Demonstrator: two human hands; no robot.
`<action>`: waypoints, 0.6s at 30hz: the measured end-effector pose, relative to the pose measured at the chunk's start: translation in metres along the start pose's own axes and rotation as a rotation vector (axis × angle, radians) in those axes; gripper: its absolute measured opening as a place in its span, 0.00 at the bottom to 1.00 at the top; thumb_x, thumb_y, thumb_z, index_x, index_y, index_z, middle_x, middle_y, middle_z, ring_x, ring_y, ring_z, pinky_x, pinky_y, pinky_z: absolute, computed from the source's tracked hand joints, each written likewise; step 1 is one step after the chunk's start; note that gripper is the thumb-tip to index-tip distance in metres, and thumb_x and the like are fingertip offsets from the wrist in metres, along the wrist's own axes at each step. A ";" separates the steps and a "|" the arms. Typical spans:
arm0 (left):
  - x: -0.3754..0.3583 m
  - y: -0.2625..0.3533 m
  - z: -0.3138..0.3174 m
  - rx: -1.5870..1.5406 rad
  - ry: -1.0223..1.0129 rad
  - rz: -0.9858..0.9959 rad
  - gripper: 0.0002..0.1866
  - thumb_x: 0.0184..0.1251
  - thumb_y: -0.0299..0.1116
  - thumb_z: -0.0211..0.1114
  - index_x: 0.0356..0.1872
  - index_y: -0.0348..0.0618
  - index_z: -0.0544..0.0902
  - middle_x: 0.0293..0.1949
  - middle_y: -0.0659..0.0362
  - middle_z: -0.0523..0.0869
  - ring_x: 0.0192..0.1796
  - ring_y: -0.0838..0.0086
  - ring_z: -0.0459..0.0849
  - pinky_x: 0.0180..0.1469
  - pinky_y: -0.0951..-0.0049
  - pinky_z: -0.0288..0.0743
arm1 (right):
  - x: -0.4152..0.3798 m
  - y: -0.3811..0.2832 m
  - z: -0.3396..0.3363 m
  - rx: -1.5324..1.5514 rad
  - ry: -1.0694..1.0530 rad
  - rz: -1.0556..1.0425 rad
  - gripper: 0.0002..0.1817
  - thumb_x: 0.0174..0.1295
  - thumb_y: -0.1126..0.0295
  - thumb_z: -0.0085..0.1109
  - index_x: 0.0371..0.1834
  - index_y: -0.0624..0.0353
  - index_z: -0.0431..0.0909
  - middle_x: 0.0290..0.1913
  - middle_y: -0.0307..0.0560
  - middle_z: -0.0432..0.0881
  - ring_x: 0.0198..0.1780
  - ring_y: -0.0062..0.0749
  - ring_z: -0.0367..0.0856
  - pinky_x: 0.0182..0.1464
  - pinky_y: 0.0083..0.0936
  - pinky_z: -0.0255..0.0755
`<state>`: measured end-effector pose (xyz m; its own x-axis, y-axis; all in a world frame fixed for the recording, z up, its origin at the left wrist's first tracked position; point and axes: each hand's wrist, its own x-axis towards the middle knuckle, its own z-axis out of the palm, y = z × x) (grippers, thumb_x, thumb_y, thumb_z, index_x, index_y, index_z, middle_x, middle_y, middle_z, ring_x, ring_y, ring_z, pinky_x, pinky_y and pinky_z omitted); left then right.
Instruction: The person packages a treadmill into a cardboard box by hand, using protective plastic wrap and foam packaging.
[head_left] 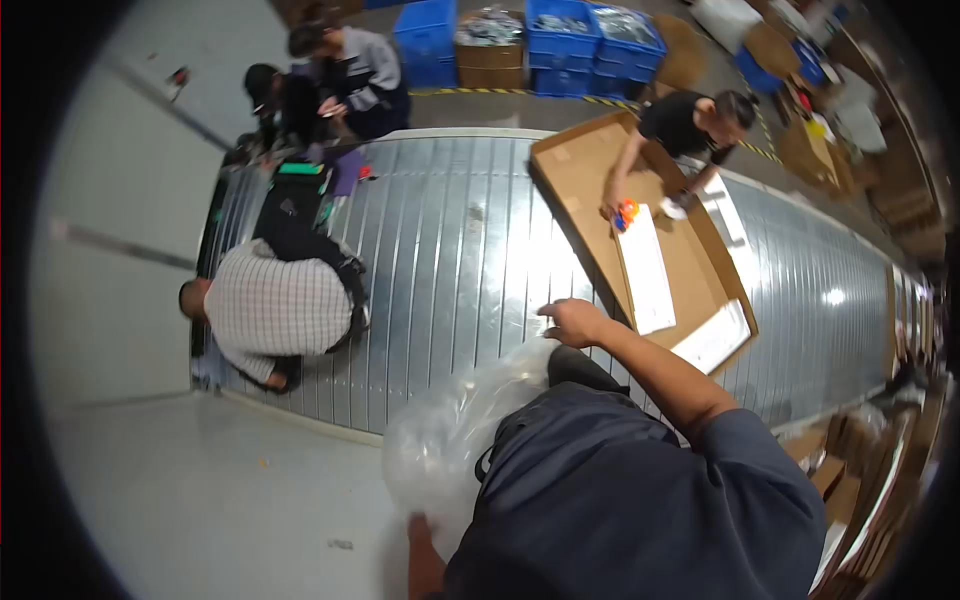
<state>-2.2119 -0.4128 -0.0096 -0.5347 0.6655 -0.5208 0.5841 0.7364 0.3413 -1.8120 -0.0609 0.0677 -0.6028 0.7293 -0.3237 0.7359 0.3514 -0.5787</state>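
A large sheet of clear plastic film [440, 430] stretches across my front, from low on the left up to my knee. My right hand [575, 322] is at its upper end, thumb and fingers closed on the edge beside my knee, with the index finger reaching out to the left. Low down, my left hand [420, 527] grips the film's bottom end, its fingers partly hidden by the plastic. Beneath the film's upper part lies the slatted metal platform [440, 250].
A large open cardboard box [570, 180] holds white panels [648, 275]; a person [690, 125] leans over it with an orange and blue tape dispenser [626, 213]. Another person [285, 300] crouches on the platform at left. Two people work behind. Blue crates [427, 45] line the back.
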 end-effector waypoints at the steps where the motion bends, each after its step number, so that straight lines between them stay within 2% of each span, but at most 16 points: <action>1: -0.013 -0.031 -0.005 0.037 0.010 -0.104 0.25 0.60 0.36 0.60 0.57 0.38 0.69 0.37 0.56 0.76 0.38 0.70 0.74 0.44 0.71 0.72 | -0.009 0.039 0.017 -0.013 -0.031 0.125 0.24 0.51 0.59 0.64 0.50 0.58 0.77 0.42 0.59 0.81 0.46 0.53 0.78 0.49 0.40 0.72; 3: -0.037 -0.073 -0.027 0.110 0.066 -0.309 0.24 0.62 0.38 0.58 0.56 0.37 0.69 0.39 0.54 0.76 0.41 0.68 0.75 0.47 0.70 0.72 | -0.043 0.110 0.057 0.118 0.066 0.342 0.23 0.51 0.59 0.63 0.47 0.61 0.79 0.42 0.60 0.81 0.47 0.50 0.79 0.51 0.35 0.72; 4: -0.046 -0.085 -0.045 0.139 0.112 -0.385 0.23 0.63 0.39 0.58 0.56 0.37 0.70 0.40 0.53 0.76 0.42 0.67 0.75 0.48 0.69 0.71 | -0.058 0.122 0.059 0.261 0.015 0.607 0.22 0.50 0.59 0.63 0.44 0.62 0.81 0.42 0.58 0.82 0.47 0.46 0.80 0.51 0.33 0.72; 5: -0.049 -0.087 -0.069 0.145 0.177 -0.410 0.22 0.64 0.39 0.57 0.55 0.37 0.70 0.41 0.53 0.76 0.43 0.67 0.75 0.49 0.69 0.71 | -0.071 0.135 0.071 0.274 0.049 0.740 0.21 0.50 0.59 0.63 0.43 0.62 0.81 0.41 0.57 0.83 0.47 0.45 0.81 0.51 0.33 0.73; 6: -0.047 -0.080 -0.099 0.130 0.248 -0.389 0.22 0.65 0.40 0.56 0.54 0.36 0.70 0.42 0.52 0.76 0.44 0.66 0.76 0.51 0.68 0.71 | -0.080 0.153 0.089 0.281 0.081 0.861 0.20 0.49 0.59 0.63 0.41 0.62 0.82 0.41 0.56 0.83 0.46 0.43 0.81 0.50 0.32 0.73; 7: -0.039 -0.065 -0.128 0.083 0.299 -0.334 0.21 0.66 0.41 0.55 0.54 0.36 0.71 0.43 0.51 0.76 0.45 0.65 0.76 0.52 0.68 0.71 | -0.083 0.180 0.117 0.209 0.034 0.865 0.18 0.49 0.58 0.62 0.34 0.63 0.83 0.42 0.60 0.82 0.48 0.52 0.79 0.51 0.36 0.73; 8: -0.030 -0.049 -0.151 -0.002 0.324 -0.259 0.21 0.67 0.41 0.54 0.53 0.36 0.71 0.45 0.50 0.76 0.47 0.64 0.76 0.53 0.68 0.71 | -0.085 0.199 0.139 0.232 -0.017 0.952 0.19 0.49 0.55 0.60 0.31 0.62 0.83 0.41 0.60 0.82 0.48 0.52 0.79 0.50 0.37 0.74; 9: -0.012 0.010 -0.171 -0.234 0.263 -0.115 0.21 0.67 0.41 0.53 0.53 0.34 0.72 0.46 0.49 0.76 0.47 0.65 0.76 0.52 0.67 0.71 | -0.078 0.190 0.136 0.175 -0.067 0.940 0.21 0.49 0.53 0.58 0.31 0.62 0.83 0.41 0.59 0.82 0.47 0.53 0.79 0.50 0.38 0.74; 11: 0.025 0.130 -0.212 -0.756 0.052 0.113 0.22 0.67 0.41 0.51 0.52 0.31 0.73 0.49 0.46 0.77 0.48 0.67 0.77 0.49 0.66 0.73 | -0.029 0.174 0.117 0.012 -0.323 0.635 0.21 0.50 0.55 0.57 0.35 0.63 0.83 0.42 0.60 0.81 0.48 0.53 0.79 0.50 0.37 0.73; 13: 0.004 0.330 -0.240 -0.349 -0.090 -0.111 0.21 0.65 0.39 0.52 0.52 0.31 0.73 0.51 0.49 0.78 0.48 0.71 0.77 0.46 0.70 0.74 | 0.036 0.130 0.076 0.121 -0.203 0.550 0.22 0.49 0.55 0.58 0.38 0.63 0.82 0.42 0.60 0.81 0.47 0.52 0.79 0.50 0.37 0.73; 15: 0.071 0.268 -0.213 -0.293 -0.293 0.246 0.21 0.66 0.40 0.52 0.53 0.35 0.74 0.45 0.54 0.82 0.41 0.74 0.79 0.42 0.74 0.74 | 0.107 0.115 0.062 0.344 0.022 0.461 0.21 0.49 0.55 0.57 0.39 0.61 0.82 0.41 0.59 0.82 0.46 0.52 0.79 0.51 0.36 0.72; 16: 0.094 0.266 -0.183 -0.319 -0.196 0.338 0.15 0.65 0.39 0.55 0.41 0.35 0.77 0.34 0.57 0.81 0.34 0.76 0.78 0.37 0.74 0.72 | 0.144 0.098 0.043 0.406 0.062 0.461 0.20 0.49 0.56 0.58 0.40 0.59 0.82 0.40 0.58 0.82 0.46 0.50 0.80 0.50 0.35 0.73; 17: 0.107 0.257 -0.155 -0.455 -0.145 0.364 0.14 0.65 0.39 0.56 0.34 0.35 0.78 0.28 0.58 0.80 0.31 0.76 0.78 0.34 0.73 0.71 | 0.180 0.091 0.036 0.464 0.196 0.378 0.22 0.49 0.55 0.62 0.42 0.59 0.82 0.38 0.56 0.83 0.41 0.45 0.81 0.47 0.32 0.74; 18: 0.114 0.270 -0.133 -0.588 -0.096 0.398 0.14 0.64 0.39 0.58 0.28 0.36 0.79 0.22 0.60 0.80 0.27 0.77 0.77 0.30 0.73 0.70 | 0.205 0.074 0.014 0.530 0.260 0.353 0.21 0.50 0.55 0.61 0.42 0.59 0.82 0.38 0.56 0.83 0.42 0.45 0.81 0.48 0.32 0.73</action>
<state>-2.1961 -0.1218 0.1269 -0.2770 0.9037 -0.3264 0.2838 0.4015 0.8708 -1.8855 0.1066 -0.0520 -0.2124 0.8879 -0.4081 0.5847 -0.2191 -0.7811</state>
